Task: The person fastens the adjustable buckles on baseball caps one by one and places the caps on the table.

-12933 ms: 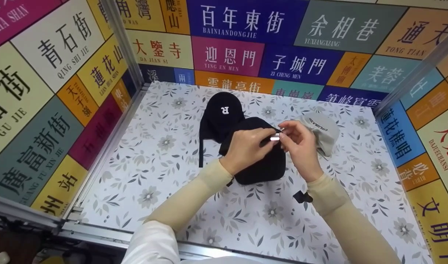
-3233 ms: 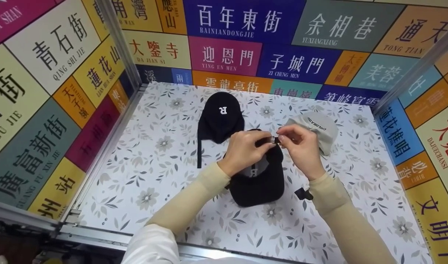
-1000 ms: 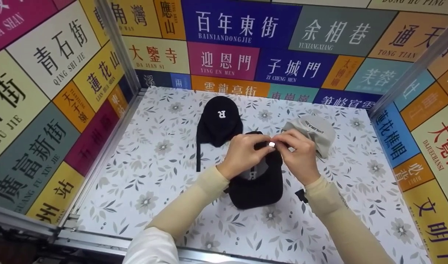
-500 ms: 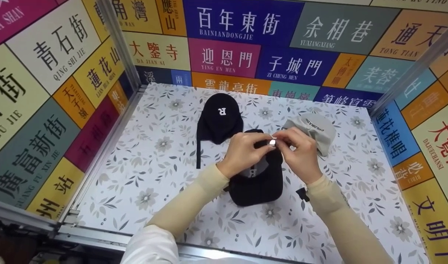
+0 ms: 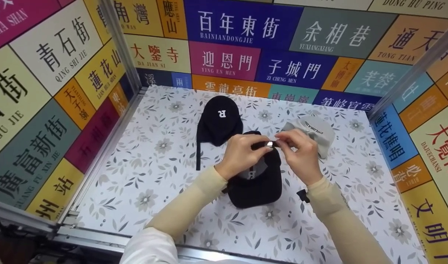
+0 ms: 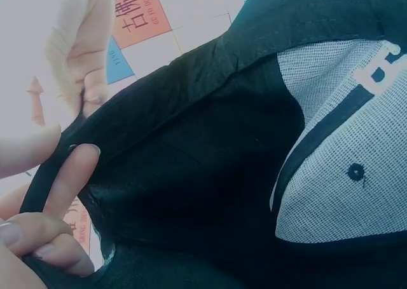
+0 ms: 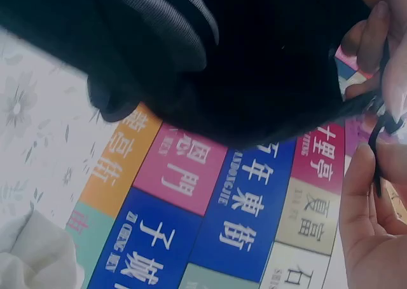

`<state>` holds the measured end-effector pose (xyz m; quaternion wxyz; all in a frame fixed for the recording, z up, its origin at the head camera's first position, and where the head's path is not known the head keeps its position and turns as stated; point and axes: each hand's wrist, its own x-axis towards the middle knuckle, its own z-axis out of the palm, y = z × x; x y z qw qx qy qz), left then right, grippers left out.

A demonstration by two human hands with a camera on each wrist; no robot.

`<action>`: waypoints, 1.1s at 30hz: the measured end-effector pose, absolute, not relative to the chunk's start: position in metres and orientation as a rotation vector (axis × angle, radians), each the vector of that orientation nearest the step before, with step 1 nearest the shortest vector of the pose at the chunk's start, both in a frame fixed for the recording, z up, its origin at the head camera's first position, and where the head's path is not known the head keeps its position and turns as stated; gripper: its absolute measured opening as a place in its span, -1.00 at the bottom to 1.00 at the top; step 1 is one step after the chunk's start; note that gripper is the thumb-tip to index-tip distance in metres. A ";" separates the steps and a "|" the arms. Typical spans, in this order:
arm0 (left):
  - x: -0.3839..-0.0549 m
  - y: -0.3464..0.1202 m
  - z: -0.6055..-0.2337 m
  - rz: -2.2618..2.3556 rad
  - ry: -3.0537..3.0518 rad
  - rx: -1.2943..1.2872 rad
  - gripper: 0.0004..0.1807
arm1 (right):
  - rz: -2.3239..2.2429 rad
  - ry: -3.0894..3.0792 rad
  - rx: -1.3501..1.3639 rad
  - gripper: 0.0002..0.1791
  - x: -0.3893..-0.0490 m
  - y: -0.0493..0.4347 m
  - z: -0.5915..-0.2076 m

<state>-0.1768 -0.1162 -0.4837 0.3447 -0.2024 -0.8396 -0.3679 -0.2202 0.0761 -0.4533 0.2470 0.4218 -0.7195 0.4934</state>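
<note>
A black cap [image 5: 257, 192] is held over the table, its inside turned up. Grey mesh lining [image 6: 340, 174] shows behind the front panel. At the cap's back, my left hand [image 5: 241, 152] pinches the strap beside a shiny metal buckle [image 5: 270, 144]. From the other side, my right hand [image 5: 302, 154] pinches the strap's black end [image 7: 375, 165] between thumb and forefinger, close to the buckle. In the left wrist view, fingers grip the narrow black strap [image 6: 41, 184] along the cap's opening. Fingers partly hide the buckle.
A black cap with a white R [image 5: 221, 119] and a hanging strap [image 5: 198, 154] lies behind on the left. Past my right hand lies a beige cap [image 5: 317, 132] lettered COLORADO. The flowered tabletop [image 5: 135, 176] meets colourful sign-printed walls [image 5: 231, 25] at the back and sides.
Since the oldest frame, the cap has tilted, showing its inside and the brim nearer the body. Over the last second, the right fingers have shifted slightly rightward from the buckle, exposing black strap.
</note>
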 end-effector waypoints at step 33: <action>-0.180 -0.112 -0.486 -0.947 -2.187 -0.604 -0.80 | 1.711 -2.257 1.092 -0.79 -0.220 0.080 -0.455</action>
